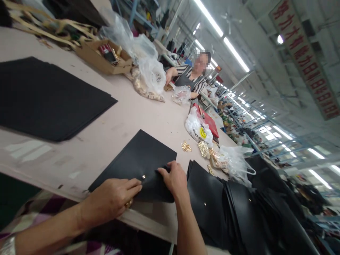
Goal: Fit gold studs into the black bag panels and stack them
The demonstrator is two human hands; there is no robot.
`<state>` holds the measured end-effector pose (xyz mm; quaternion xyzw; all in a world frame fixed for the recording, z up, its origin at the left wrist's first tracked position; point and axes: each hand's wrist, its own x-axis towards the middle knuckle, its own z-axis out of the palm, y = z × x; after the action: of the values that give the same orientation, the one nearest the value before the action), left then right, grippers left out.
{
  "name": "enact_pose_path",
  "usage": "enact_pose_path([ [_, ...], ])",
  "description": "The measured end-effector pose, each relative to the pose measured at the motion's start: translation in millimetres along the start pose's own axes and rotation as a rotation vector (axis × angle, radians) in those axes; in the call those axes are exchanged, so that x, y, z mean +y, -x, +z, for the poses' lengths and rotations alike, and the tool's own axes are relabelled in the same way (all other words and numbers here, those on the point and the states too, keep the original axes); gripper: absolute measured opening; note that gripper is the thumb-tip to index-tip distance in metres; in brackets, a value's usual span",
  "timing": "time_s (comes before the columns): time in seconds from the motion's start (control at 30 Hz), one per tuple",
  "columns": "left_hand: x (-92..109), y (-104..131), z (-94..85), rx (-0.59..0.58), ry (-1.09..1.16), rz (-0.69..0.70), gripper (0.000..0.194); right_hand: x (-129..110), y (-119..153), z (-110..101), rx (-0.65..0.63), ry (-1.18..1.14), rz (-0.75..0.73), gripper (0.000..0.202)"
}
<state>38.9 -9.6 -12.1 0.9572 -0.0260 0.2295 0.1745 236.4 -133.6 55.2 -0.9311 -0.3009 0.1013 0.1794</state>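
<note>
A black leather-like panel (pixel 138 152) lies at the table's front edge, with a small gold stud (pixel 143 177) in its face. My left hand (pixel 111 198), a ring on one finger, is closed over the panel's near edge, its fingertips beside the stud. The underside of that grip is hidden. At the panel's right side, my right hand (pixel 175 179) has thumb and fingers pinched on the material, which bends slightly there. Close to my right forearm lies a stack of similar black panels (pixel 207 187), with gold studs showing on some.
Another black stack (pixel 53 99) lies left. Loose gold studs (pixel 186 146), plastic bags (pixel 233 163) and a red folder-like item (pixel 208 120) are at the right. A cardboard box (pixel 103 58) sits farther back. Across the table is a person in a striped top (pixel 199 85).
</note>
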Motion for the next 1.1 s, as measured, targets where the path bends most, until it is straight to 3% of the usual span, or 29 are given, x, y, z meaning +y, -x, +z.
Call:
enact_pose_path([
  [0.07, 2.1, -1.9, 2.6, 0.017, -0.037, 0.052, 0.04, 17.7, 7.2, -3.0, 0.061, -0.145, 0.072, 0.052],
  [0.13, 8.7, -6.6, 7.1, 0.051, -0.045, 0.082, 0.039, 31.3, 11.5, -4.6, 0.034, -0.319, 0.097, 0.05],
  [0.23, 27.5, -16.9, 11.9, 0.052, 0.083, 0.057, 0.039, 49.4, 16.3, -16.0, 0.038, -0.479, 0.093, 0.043],
  [0.3, 43.2, -23.4, 8.6, 0.004, 0.288, -0.031, 0.029, 68.9, 26.2, -37.0, 0.077, -0.55, 0.088, 0.046],
  [0.4, 62.1, -31.0, -7.0, -0.058, 0.542, -0.175, 0.011, 120.5, 52.4, -89.0, 0.18, -0.572, 0.134, 0.058],
  [0.5, 68.5, -35.0, -23.7, -0.081, 0.565, -0.26, 0.013, 183.9, 72.6, -140.5, 0.316, -0.299, 0.323, 0.056],
  [0.57, 68.4, -34.8, -30.3, -0.095, 0.565, -0.301, 0.015, 207.1, 81.3, -155.4, 0.423, 0.059, 0.448, 0.047],
  [0.6, 68.1, -34.1, -32.1, -0.103, 0.565, -0.318, 0.015, 207.4, 85.6, -154.3, 0.46, 0.138, 0.457, 0.047],
  [0.67, 67.6, -32.6, -34.1, -0.119, 0.562, -0.351, 0.019, 184.3, 94.6, -135.4, 0.441, 0.067, 0.386, 0.048],
  [0.77, 66.6, -30.8, -36.3, -0.157, 0.555, -0.394, 0.021, 109.4, 105.1, -81.6, 0.276, -0.323, 0.027, 0.04],
  [0.9, 62.3, -25.6, -42.1, -0.207, 0.538, -0.407, 0.021, 15.3, 108.8, -21.9, 0.058, -0.408, -0.382, 0.023],
  [1.0, 56.5, -17.4, -45.1, -0.203, 0.512, -0.383, 0.02, -16.6, 105.5, -4.1, -0.06, -0.428, -0.552, 0.025],
  [1.1, 49.4, -6.9, -43.6, -0.201, 0.48, -0.345, 0.026, -26.0, 99.5, 2.7, -0.092, -0.447, -0.595, 0.027],
])
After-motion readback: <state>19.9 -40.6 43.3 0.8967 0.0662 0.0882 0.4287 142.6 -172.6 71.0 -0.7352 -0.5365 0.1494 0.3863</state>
